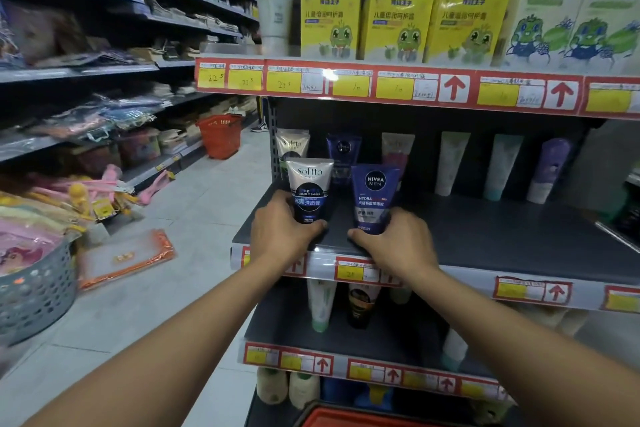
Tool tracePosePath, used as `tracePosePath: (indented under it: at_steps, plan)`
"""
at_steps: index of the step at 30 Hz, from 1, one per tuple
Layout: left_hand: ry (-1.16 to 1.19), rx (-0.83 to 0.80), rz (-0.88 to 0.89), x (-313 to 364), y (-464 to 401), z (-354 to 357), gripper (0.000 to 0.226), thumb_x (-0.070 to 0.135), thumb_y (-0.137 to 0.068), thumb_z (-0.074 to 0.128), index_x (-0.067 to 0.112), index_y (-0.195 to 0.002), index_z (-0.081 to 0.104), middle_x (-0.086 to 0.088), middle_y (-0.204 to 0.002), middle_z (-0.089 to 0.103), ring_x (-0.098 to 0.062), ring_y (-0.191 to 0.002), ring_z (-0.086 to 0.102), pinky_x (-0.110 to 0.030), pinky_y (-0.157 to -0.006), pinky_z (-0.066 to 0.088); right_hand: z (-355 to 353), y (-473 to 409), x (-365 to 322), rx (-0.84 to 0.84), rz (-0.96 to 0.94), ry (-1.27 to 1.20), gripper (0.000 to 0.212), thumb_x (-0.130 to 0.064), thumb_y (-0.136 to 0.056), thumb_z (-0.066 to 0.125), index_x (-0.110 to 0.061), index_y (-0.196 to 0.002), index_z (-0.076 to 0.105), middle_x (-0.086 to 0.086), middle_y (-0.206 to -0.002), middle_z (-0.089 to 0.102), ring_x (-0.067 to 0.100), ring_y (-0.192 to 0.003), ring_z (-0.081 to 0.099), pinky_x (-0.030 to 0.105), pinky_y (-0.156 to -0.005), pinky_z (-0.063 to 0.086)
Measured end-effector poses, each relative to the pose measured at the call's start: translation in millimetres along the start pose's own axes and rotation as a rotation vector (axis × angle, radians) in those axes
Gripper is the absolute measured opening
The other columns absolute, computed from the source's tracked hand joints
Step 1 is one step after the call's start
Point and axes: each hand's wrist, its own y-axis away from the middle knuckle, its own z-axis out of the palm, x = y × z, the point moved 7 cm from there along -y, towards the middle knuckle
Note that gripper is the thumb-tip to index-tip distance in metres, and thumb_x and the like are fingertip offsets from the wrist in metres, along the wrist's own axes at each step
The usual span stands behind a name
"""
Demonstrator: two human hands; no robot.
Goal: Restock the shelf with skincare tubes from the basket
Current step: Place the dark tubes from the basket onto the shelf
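Note:
My left hand (282,230) grips the cap end of a silver Softto tube (309,187) standing upright near the front left of the dark middle shelf (502,236). My right hand (394,239) grips the base of a blue Nivea Men tube (374,196) standing upright just to its right. Behind them at the shelf's back stand another Softto tube (292,144), another Nivea tube (343,149) and several pale tubes (450,163). The red basket (346,418) shows only its rim at the bottom edge.
Yellow frog-print boxes (398,24) fill the shelf above. More tubes (320,305) stand on the shelf below. Left of the shelving is a tiled aisle with a second red basket (220,135), a grey basket (34,291) and an orange-edged pouch (124,256) on the floor.

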Motion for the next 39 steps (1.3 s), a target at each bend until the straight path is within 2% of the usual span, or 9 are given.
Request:
tracePosePath:
  at_steps: [4, 7, 14, 18, 23, 27, 32, 36, 39]
  plan:
    - [-0.054, 0.002, -0.052, -6.5, -11.5, -0.3, 0.075, 0.059, -0.064, 0.092, 0.024, -0.124, 0.064, -0.001, -0.116, 0.076, -0.025, -0.103, 0.071, -0.034, -0.077, 0.056, 6.3, -12.2, -3.1, -0.044, 0.027, 0.021, 0.051, -0.064, -0.068, 0.083, -0.023, -0.096, 0.073, -0.007, -0.09, 0.072, 0.016, -0.077, 0.063, 0.029, -0.06, 0.045]
    - [-0.095, -0.006, -0.078, -13.1, -27.0, -1.1, 0.076, 0.059, -0.062, 0.092, 0.024, -0.123, 0.064, -0.003, -0.115, 0.075, -0.029, -0.104, 0.07, -0.037, -0.079, 0.058, 17.6, -26.5, -9.9, -0.066, 0.038, 0.029, 0.052, -0.063, -0.067, 0.085, -0.022, -0.097, 0.074, -0.005, -0.093, 0.075, 0.016, -0.073, 0.06, 0.028, -0.058, 0.043]
    - [-0.159, -0.054, -0.113, -25.3, -71.0, 1.9, 0.075, 0.06, -0.062, 0.094, 0.019, -0.119, 0.066, -0.008, -0.116, 0.073, -0.033, -0.104, 0.07, -0.038, -0.079, 0.057, 42.5, -58.5, -22.5, -0.078, 0.066, 0.029, 0.059, -0.061, -0.066, 0.087, -0.021, -0.107, 0.073, -0.002, -0.105, 0.075, 0.021, -0.092, 0.07, 0.028, -0.067, 0.047]
    - [-0.141, -0.044, -0.107, -30.7, -88.8, 7.6, 0.077, 0.061, -0.06, 0.093, 0.019, -0.119, 0.067, -0.008, -0.116, 0.074, -0.033, -0.105, 0.07, -0.041, -0.083, 0.06, 54.5, -76.8, -24.2, -0.088, 0.039, 0.031, 0.059, -0.061, -0.069, 0.086, -0.021, -0.111, 0.074, -0.002, -0.106, 0.076, 0.019, -0.09, 0.07, 0.027, -0.065, 0.046]
    - [-0.11, -0.018, -0.092, -38.9, -105.5, 15.5, 0.072, 0.059, -0.064, 0.091, 0.019, -0.12, 0.068, -0.008, -0.115, 0.074, -0.033, -0.106, 0.07, -0.037, -0.076, 0.053, 65.1, -94.9, -27.8, -0.067, -0.009, 0.018, 0.059, -0.056, -0.073, 0.086, -0.021, -0.119, 0.072, 0.002, -0.113, 0.075, 0.022, -0.097, 0.071, 0.027, -0.072, 0.049]
    - [-0.095, 0.0, -0.079, -43.3, -110.2, 21.1, 0.071, 0.064, -0.063, 0.085, 0.022, -0.117, 0.068, -0.007, -0.113, 0.074, -0.033, -0.105, 0.069, -0.038, -0.078, 0.056, 73.4, -102.6, -28.4, -0.053, -0.056, -0.008, 0.055, -0.059, -0.075, 0.082, -0.023, -0.115, 0.075, 0.0, -0.111, 0.076, 0.021, -0.096, 0.071, 0.026, -0.074, 0.05]
    - [-0.043, -0.006, -0.051, -45.5, -110.4, 25.2, 0.074, 0.06, -0.069, 0.085, 0.019, -0.125, 0.06, -0.007, -0.121, 0.072, -0.033, -0.114, 0.067, -0.044, -0.09, 0.058, 76.0, -100.0, -33.1, -0.064, -0.142, -0.001, 0.049, -0.057, -0.082, 0.078, -0.027, -0.12, 0.073, -0.002, -0.115, 0.074, 0.019, -0.101, 0.069, 0.023, -0.075, 0.044]
    - [-0.024, -0.014, -0.061, -46.7, -111.0, 26.0, 0.068, 0.057, -0.07, 0.081, 0.016, -0.121, 0.059, -0.008, -0.115, 0.072, -0.033, -0.11, 0.067, -0.04, -0.083, 0.058, 76.7, -100.8, -29.4, -0.069, -0.129, 0.01, 0.033, -0.053, -0.083, 0.073, -0.029, -0.106, 0.074, -0.003, -0.105, 0.074, 0.018, -0.092, 0.068, 0.025, -0.07, 0.047]
    - [-0.05, -0.022, -0.043, -46.6, -111.7, 26.1, 0.065, 0.062, -0.067, 0.077, 0.021, -0.117, 0.064, -0.005, -0.109, 0.075, -0.032, -0.104, 0.069, -0.037, -0.077, 0.057, 77.5, -102.8, -28.4, -0.058, -0.134, 0.02, 0.034, -0.052, -0.083, 0.071, -0.027, -0.105, 0.074, -0.002, -0.102, 0.075, 0.019, -0.09, 0.069, 0.026, -0.071, 0.05]
